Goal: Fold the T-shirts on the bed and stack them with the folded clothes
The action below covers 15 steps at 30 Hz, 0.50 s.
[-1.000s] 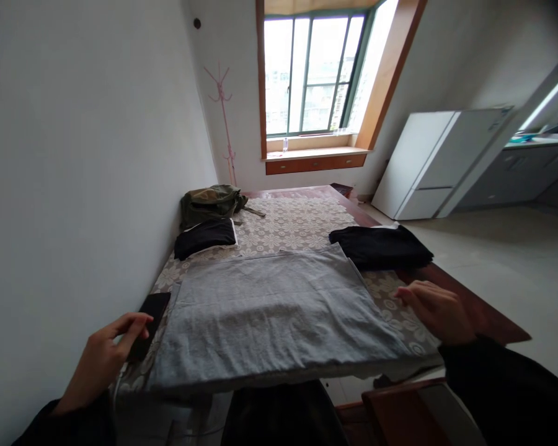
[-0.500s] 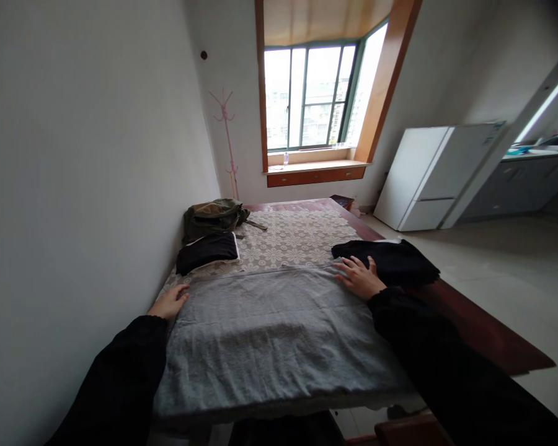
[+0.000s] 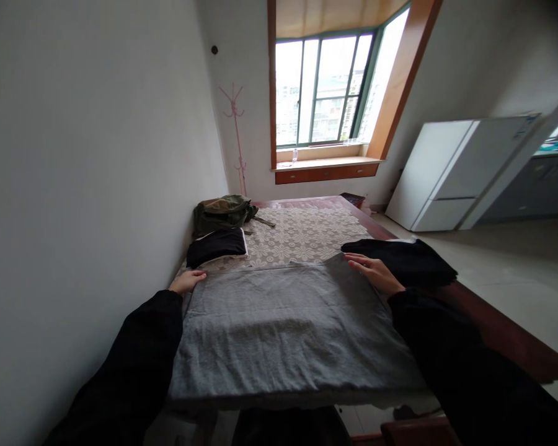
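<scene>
A grey cloth (image 3: 288, 328) lies spread over the near part of the table, lightly wrinkled, its front edge reaching the table's near side. My left hand (image 3: 188, 282) is at its far left corner, fingertips closed on the edge. At the far right corner is my right hand (image 3: 376, 272), its fingers drawn together on the cloth, which rises a little there; the thumb is hard to make out. Just beyond that hand sits a folded black cloth (image 3: 404, 260). Past my left hand lies a smaller folded black cloth (image 3: 217, 246) with a white edge.
A patterned tablecloth (image 3: 297, 235) covers the dark red table (image 3: 506, 334). An olive backpack (image 3: 223, 212) rests at the far left, against the wall. Beyond stand a pink coat rack (image 3: 236, 133), a window and a white refrigerator (image 3: 441, 167). A chair edge (image 3: 418, 432) shows at bottom right.
My left hand has moved forward to the cloth's far left corner and closed on it. My right hand's spread fingers have come together at the right corner. The view has shifted slightly left.
</scene>
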Tool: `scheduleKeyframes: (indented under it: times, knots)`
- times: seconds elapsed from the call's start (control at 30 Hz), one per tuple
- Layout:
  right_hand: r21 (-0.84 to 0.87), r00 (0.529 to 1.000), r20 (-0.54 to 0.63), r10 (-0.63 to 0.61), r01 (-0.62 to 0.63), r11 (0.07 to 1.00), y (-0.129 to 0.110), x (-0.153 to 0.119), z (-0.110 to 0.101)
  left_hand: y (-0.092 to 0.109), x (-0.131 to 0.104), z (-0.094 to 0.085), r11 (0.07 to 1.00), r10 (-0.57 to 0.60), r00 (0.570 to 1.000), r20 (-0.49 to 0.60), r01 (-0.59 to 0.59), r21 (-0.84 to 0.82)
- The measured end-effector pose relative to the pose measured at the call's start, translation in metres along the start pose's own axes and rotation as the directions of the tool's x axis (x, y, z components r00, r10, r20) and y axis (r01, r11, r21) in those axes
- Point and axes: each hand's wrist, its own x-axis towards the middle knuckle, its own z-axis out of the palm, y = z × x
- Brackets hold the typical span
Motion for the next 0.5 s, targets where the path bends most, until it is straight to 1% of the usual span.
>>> scheduleKeyframes:
  times: [0.1, 0.2, 0.27, 0.3, 0.37, 0.43, 0.5]
  knots:
    - [0.153, 0.997, -0.045, 0.057, -0.050, 0.987, -0.012, -0.013, -0.006, 0.012, -0.014, -0.001, 0.997, 0.005, 0.999, -0.048, -0.008, -0.073]
    - [0.274, 0.992, -0.106, 0.064, -0.033, 0.961, -0.018, -0.036, -0.015, 0.021, -0.044, -0.012, 0.986, 0.038, 0.996, -0.076, -0.050, -0.162]
    - [0.318, 0.991, -0.133, 0.021, 0.023, 0.948, -0.017, -0.056, -0.024, 0.024, -0.074, -0.022, 0.964, 0.074, 0.994, -0.075, -0.091, -0.249]
    - [0.322, 0.990, -0.140, -0.019, 0.064, 0.945, -0.015, -0.066, -0.029, 0.024, -0.092, -0.027, 0.939, 0.090, 0.994, -0.065, -0.106, -0.326]
    - [0.320, 0.984, -0.144, -0.109, 0.150, 0.935, -0.009, -0.088, -0.041, 0.021, -0.131, -0.035, 0.894, 0.066, 0.994, -0.084, -0.097, -0.437]
    - [0.366, 0.978, -0.140, -0.155, 0.197, 0.910, -0.003, -0.110, -0.053, 0.012, -0.172, -0.041, 0.870, 0.010, 0.984, -0.176, -0.095, -0.484]
    - [0.457, 0.980, -0.147, -0.137, 0.190, 0.869, 0.001, -0.133, -0.063, -0.006, -0.211, -0.047, 0.866, -0.013, 0.963, -0.269, -0.124, -0.484]
